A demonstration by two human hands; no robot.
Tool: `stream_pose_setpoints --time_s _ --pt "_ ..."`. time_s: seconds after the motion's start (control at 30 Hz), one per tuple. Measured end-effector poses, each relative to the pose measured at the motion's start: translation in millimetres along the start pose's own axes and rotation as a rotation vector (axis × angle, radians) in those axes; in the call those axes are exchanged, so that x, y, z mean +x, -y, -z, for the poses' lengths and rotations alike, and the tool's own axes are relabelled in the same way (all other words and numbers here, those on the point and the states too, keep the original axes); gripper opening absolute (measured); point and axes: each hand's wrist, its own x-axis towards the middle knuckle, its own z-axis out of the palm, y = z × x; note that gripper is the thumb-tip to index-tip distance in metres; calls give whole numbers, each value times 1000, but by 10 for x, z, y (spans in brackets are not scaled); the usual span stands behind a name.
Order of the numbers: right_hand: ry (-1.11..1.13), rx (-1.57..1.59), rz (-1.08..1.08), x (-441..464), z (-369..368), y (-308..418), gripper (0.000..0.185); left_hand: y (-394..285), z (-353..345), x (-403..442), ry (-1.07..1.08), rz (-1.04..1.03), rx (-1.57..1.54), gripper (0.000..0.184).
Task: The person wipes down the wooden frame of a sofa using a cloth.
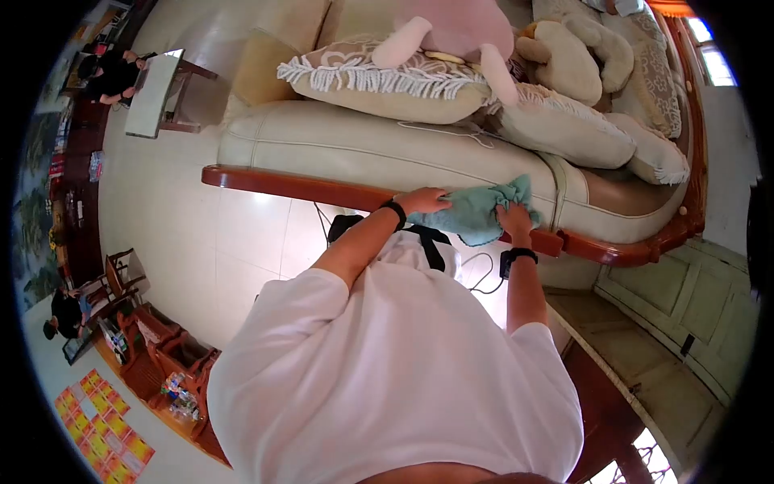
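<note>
Sofa (347, 143), pale and padded: spanning the upper part of the view. White shirt (395, 363): covering the torso of the person leaning toward it. Wooden rail (282, 183), reddish-brown: running along the sofa's near edge. Fringed cushion (387, 95), patterned: lying on the seat, beyond the hands. Plush toy (472, 32), pink: resting on that cushion, its limbs hanging over the fringe. Green cloth (476, 214), one, crumpled: draping across the rail, its far corner reaching onto the padded seat edge. Left hand (422, 200): pressing over the cloth's left end, back upward; whether it is gripping, one cannot tell. Right hand (514, 221): grasping the bunched right end. Watch (509, 260), black: encircling the right wrist. Wristband (395, 211), black: encircling the left wrist.
</note>
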Motion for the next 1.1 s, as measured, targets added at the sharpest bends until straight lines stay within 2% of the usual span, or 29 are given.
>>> stream_pose_setpoints --time_s 0.1,0.2,0.23,0.33,0.37,0.47,0.6,0.67,0.73,0.8,0.83,0.87,0.9,0.97,1.0,1.07,1.1 --pt "115 85 39 130 -70 204 74 387 161 -118 -2 -45 -20 51" --pt "187 153 87 -28 -27 781 81 804 520 -441 6 -97 17 43" --pt "184 142 79 -72 -93 953 81 960 637 -569 -50 -134 29 39" --pt "152 -154 59 -128 -282 1498 85 1365 856 -909 -162 -178 -3 33" --pt "253 -163 70 -95 -285 1686 89 1514 975 -1024 -200 -183 -9 31" --pt "291 -135 101 -86 -440 2286 85 1895 1262 -1355 -202 -162 78 30" --pt "464 -228 258 45 -639 3221 80 2232 1724 -2084 -437 -77 80 30" --pt "348 -211 432 -47 -711 3757 73 2417 2048 -2464 -407 124 399 32" --pt "336 -207 509 -137 -751 4336 72 2754 2241 -2782 -593 196 475 29" --pt "257 -176 708 -425 -667 4867 71 2900 2538 -3155 -601 447 664 25" --pt "262 -173 718 -465 -779 5057 71 3039 2667 -3345 -685 483 721 22" --pt "171 -218 977 -495 -892 5223 72 3156 2751 -3530 -767 516 781 19" --pt "68 -257 1230 -546 -986 5372 74 3210 2804 -3687 -763 519 789 19" --pt "113 -222 1235 -728 -1082 5667 73 3284 2938 -3889 -745 743 695 16" --pt "165 -196 1234 -828 -1107 5776 73 3337 2896 -3925 -734 737 706 16" --pt "206 -188 1155 -890 -1097 5907 75 3408 2739 -3905 -930 531 673 16" --pt "218 -138 1181 -881 -1089 5886 76 3326 2685 -3790 -827 588 669 19"
